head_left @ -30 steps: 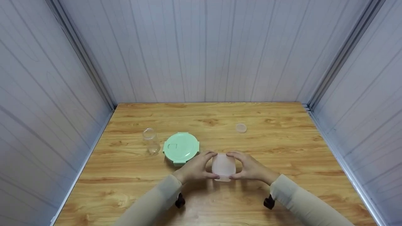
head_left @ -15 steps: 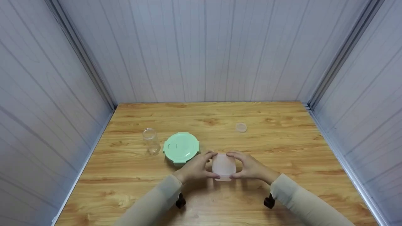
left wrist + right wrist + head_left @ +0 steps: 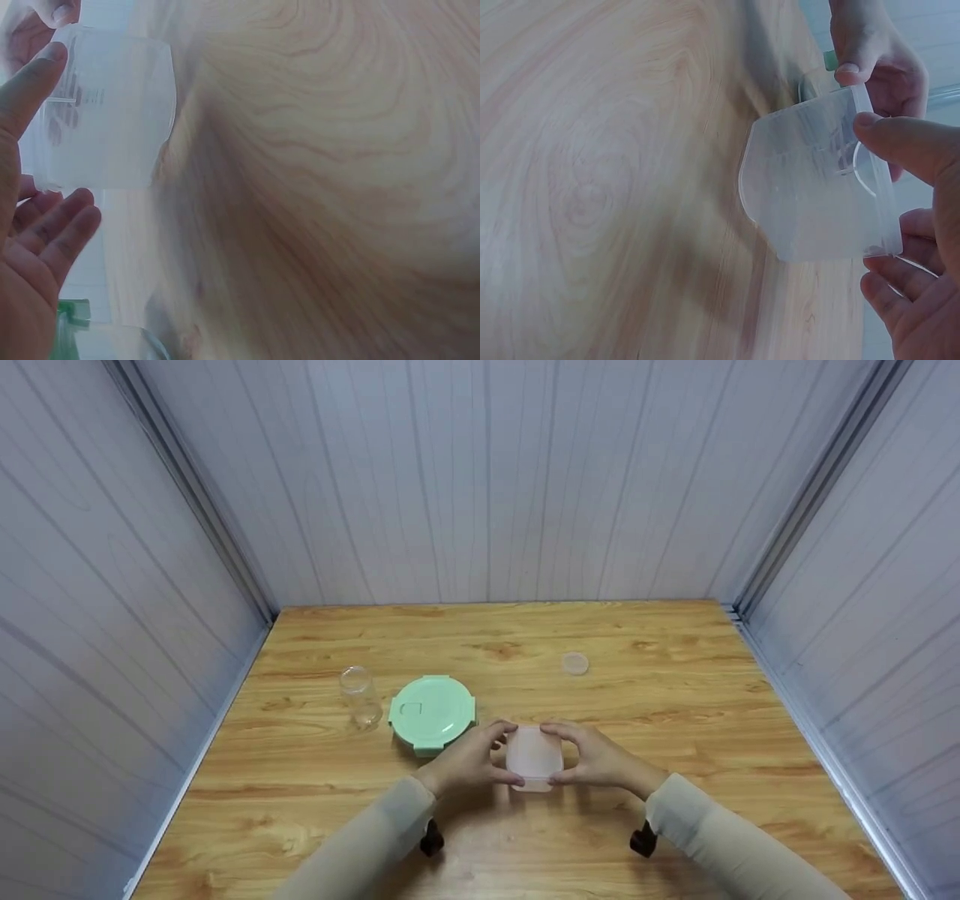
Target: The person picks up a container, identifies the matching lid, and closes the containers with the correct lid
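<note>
A translucent, square-topped plastic box (image 3: pixel 534 754) is held between both hands in the head view. My left hand (image 3: pixel 466 761) grips its left side, with the thumb at the near edge and the fingers at the far edge. The right hand (image 3: pixel 607 763) grips the opposite side the same way. In the left wrist view the frosted box (image 3: pixel 112 112) has straight walls and a band along its upper edge. The right wrist view shows the thumb on this upper edge of the box (image 3: pixel 810 180). Whether the band is a separate lid, I cannot tell.
A round container with a green clip lid (image 3: pixel 433 712) stands just left of the left hand. Further left is an upright clear glass jar (image 3: pixel 361 699). A small round translucent disc (image 3: pixel 575 663) lies toward the back. Walls (image 3: pixel 480 487) enclose the wooden table (image 3: pixel 675 697).
</note>
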The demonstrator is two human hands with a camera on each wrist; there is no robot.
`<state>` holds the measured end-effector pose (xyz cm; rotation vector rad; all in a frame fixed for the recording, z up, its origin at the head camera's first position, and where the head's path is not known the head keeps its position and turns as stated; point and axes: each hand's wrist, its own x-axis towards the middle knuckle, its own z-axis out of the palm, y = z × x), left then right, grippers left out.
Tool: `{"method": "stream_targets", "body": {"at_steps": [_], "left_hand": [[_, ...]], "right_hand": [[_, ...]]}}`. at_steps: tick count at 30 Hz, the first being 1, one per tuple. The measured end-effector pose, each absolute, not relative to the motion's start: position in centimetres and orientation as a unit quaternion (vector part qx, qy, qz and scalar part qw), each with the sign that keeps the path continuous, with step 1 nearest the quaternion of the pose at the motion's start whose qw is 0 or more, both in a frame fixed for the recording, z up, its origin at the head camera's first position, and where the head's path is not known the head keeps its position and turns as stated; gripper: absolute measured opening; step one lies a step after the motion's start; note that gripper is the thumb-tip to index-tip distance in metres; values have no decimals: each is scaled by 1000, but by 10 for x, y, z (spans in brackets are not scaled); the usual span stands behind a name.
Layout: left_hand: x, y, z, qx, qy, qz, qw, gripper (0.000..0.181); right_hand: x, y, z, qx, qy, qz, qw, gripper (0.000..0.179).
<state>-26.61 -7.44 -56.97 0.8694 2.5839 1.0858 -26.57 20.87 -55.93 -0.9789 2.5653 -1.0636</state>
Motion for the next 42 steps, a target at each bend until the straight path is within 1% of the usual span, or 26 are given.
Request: {"method": "stream_targets", "body": {"at_steps": [8, 10, 17, 25, 33, 36, 42], "left_hand": [[-266, -73, -567, 288, 874, 375, 117, 84], [-266, -72, -567, 287, 871, 380, 119, 84], [-266, -66, -570, 281, 865, 395, 130, 92], [-267, -61, -564, 248, 865, 412, 143, 87], [-266, -58, -559, 224, 869, 414, 152, 87], [-268, -58, -560, 224, 865, 420, 157, 86], [-272, -63, -561, 225, 857, 426, 184, 85]], "right_hand": [[-267, 208, -556, -321, 875, -341, 121, 88], [-266, 206, -556, -322, 878, -334, 120, 86], [-264, 202, -557, -308, 882, -334, 121, 79], [-262, 194, -553, -280, 887, -348, 122, 80], [-261, 191, -548, -256, 894, -341, 138, 81], [-261, 194, -548, -256, 895, -335, 144, 81], [-261, 202, -551, -277, 888, -336, 147, 82]]}}
